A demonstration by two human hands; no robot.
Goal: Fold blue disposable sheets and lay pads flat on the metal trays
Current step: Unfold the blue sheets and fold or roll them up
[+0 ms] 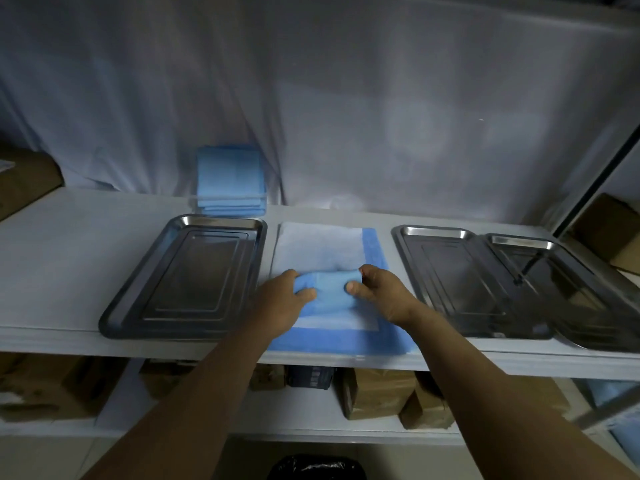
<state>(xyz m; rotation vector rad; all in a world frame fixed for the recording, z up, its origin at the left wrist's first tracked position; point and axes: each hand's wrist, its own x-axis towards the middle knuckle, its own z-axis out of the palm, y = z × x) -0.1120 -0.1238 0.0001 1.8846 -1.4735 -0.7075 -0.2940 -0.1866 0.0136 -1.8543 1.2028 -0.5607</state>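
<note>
Head view: both hands grip one blue sheet

The left hand (287, 296) and right hand (377, 292) each curl fingers and thumb round an end of the bunched blue sheet (330, 289), held between them. It sits on a pad (322, 251) spread flat on the shelf (52, 258), between the left tray (187, 275) and two overlapping right trays (460, 282).

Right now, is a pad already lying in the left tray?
No, the left tray is bare; the pad lies on the shelf beside it.
</note>
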